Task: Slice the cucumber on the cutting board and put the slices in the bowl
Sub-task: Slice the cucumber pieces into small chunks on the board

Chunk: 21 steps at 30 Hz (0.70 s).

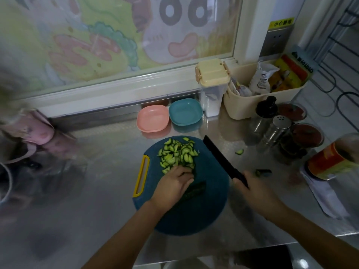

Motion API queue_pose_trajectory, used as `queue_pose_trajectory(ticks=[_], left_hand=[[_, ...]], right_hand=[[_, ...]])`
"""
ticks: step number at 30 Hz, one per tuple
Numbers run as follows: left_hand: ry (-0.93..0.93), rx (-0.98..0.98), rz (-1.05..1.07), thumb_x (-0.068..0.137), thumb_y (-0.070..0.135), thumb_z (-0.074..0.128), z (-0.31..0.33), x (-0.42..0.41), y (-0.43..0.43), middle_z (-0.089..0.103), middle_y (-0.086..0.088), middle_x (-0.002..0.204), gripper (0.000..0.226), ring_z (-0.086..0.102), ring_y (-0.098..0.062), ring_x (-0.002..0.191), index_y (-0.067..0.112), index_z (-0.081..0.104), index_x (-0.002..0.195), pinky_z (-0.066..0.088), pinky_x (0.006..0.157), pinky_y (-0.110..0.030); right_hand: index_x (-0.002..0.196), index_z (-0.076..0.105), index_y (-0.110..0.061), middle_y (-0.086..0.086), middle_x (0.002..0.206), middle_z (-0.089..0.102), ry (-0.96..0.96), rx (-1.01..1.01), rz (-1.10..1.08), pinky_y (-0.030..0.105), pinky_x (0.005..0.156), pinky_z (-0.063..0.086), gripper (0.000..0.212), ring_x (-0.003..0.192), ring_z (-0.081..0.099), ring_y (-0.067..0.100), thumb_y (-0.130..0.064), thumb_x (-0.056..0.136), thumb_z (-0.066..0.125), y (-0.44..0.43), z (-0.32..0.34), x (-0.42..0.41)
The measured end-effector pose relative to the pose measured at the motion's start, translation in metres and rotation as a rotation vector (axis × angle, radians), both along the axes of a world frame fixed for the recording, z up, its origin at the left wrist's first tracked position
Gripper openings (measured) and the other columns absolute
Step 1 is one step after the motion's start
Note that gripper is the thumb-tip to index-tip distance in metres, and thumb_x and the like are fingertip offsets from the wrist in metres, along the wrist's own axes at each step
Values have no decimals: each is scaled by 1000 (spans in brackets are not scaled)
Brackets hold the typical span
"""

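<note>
One round cutting board (204, 214) lies on the desk (97, 191), with one black knife (219, 158). Two small bowls stand at the far edge, a pink bowl (152, 118) and a teal bowl (185, 112). The cucumber slices (177, 153) make one heap, too many to count, beside one uncut cucumber piece (196, 189). Two stray bits lie on the desk to the right, a stray slice (239, 151) and a dark end piece (263, 172). Two hands show, the left hand (175, 180) and the right hand (250, 186). Far right stand one lidded container (212, 74), one basket (258, 103), one shaker (279, 123).
</note>
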<state>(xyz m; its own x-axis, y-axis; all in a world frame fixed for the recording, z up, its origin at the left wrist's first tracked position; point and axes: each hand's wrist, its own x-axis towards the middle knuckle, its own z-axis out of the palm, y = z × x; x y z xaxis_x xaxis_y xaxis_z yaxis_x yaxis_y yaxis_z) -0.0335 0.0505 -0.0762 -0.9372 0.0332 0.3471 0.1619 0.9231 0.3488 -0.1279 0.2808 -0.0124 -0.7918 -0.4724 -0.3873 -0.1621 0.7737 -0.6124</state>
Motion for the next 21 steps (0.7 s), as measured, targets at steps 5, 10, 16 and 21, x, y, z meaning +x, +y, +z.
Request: queue_pose_trajectory(ticks=[5,10,16,21], left_hand=[[-229,-85,-31,86,46,46,-9,24,11,64,0,100,43,59,-16,85,15,66,110,47,74,-24],[-255,-10,41,87,28,63,-6,18,26,62,-8,105,37,58,-25,93,11,60,120,52,77,-34],[-233,91,142,90,20,58,-11,-16,60,57,-7,111,40,51,-25,100,15,54,129,48,84,-38],[-186,130,189,89,17,54,-19,-32,73,57,-8,107,40,50,-25,93,14,53,129,48,82,-38]], right_hand=[[110,47,-7,8,89,60,-26,101,7,32,63,46,28,79,58,22,-31,100,35,2,-29,15],[111,47,-9,8,92,62,2,71,-8,34,69,48,28,81,59,22,-32,100,34,4,-38,20],[100,50,-8,5,73,57,26,2,-66,35,60,45,37,65,56,19,-38,99,29,0,-37,24],[111,50,0,-2,71,52,27,-32,-111,22,51,40,42,60,49,10,-35,100,30,-9,-39,25]])
